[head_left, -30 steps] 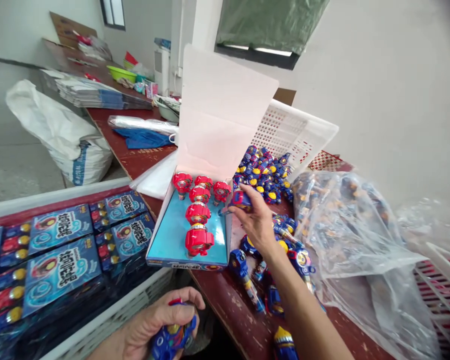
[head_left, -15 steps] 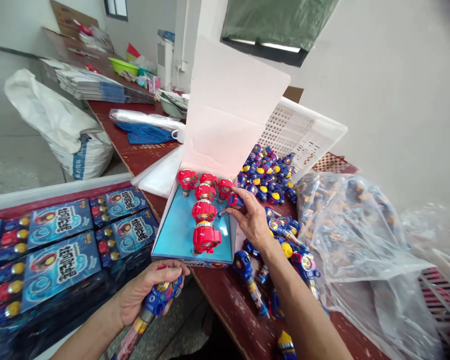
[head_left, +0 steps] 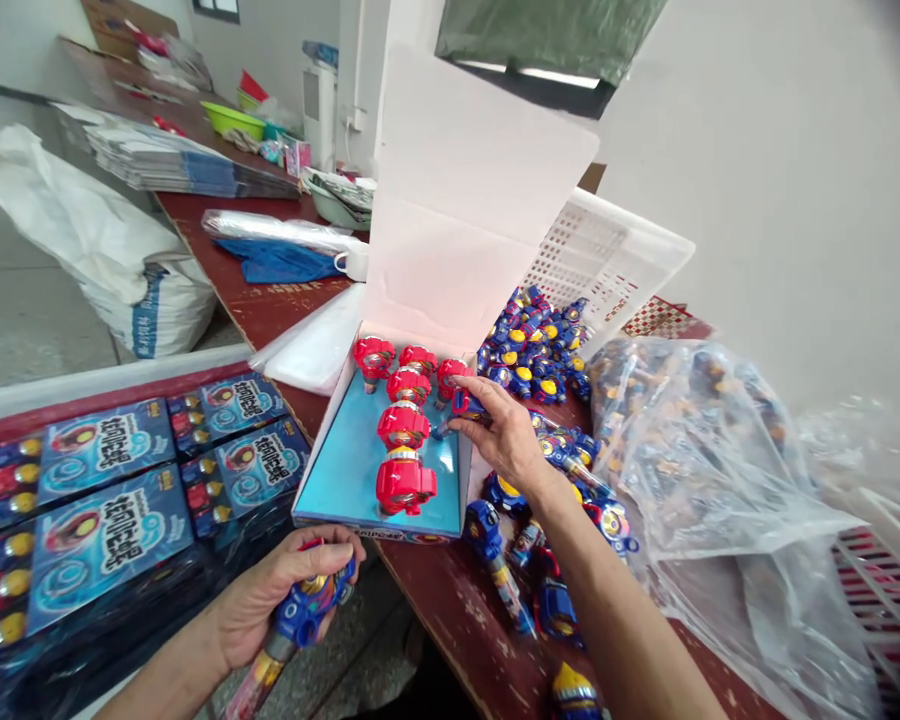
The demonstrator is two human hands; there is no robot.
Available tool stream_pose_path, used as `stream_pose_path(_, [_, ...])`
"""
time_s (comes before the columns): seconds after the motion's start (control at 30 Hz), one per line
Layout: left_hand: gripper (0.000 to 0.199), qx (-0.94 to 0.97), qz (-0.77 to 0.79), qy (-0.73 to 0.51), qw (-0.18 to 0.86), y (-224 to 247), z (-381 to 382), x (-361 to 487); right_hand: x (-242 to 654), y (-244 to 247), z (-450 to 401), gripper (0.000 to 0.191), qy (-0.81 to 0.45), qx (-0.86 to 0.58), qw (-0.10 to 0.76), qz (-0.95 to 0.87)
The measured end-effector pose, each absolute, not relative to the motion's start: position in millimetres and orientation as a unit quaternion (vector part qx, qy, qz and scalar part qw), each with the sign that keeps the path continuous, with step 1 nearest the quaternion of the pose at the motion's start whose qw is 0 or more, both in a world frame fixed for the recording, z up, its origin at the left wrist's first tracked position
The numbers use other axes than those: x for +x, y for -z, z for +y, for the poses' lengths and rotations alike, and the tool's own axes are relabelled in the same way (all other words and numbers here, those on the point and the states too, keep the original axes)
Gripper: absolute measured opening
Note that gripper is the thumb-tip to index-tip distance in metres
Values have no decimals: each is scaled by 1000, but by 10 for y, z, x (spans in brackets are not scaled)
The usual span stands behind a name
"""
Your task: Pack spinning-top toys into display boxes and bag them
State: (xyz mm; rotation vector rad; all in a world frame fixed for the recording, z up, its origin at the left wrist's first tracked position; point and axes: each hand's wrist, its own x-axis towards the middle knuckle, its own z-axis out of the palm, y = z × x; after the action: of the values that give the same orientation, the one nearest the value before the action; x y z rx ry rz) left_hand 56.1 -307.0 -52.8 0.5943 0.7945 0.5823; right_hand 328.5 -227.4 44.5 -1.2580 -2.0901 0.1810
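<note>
My left hand (head_left: 259, 595), below the box's front edge, is wrapped round a blue toy (head_left: 298, 618) with a clear tube of colourful contents pointing down. At the box's right side, my right hand (head_left: 506, 435) pinches another blue toy (head_left: 466, 404), its lower part over the blue insert. The open display box (head_left: 334, 480) has a blue insert and a raised white lid (head_left: 472, 190). Several red toys (head_left: 403, 427) stand upright in it: a column down the middle, and one at each back corner.
Loose blue toys (head_left: 540, 340) are heaped by a tipped white basket (head_left: 607, 260), more lying on the red table (head_left: 450, 600). A clear plastic bag (head_left: 712, 450) of toys is at right. Packed blue boxes (head_left: 112, 530) fill a tray at left. A white sack (head_left: 105, 250) stands beyond.
My right hand with its blue toy has shifted slightly down and inward at the box's right side. My left hand keeps its toy, slightly lower left. The view has shifted a little.
</note>
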Motion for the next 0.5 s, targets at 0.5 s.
stream_pose_path(0.5, [36,408,368,-447,706,-250,-2956,154,3182,-160,-2485,58,32,-571,337,-748])
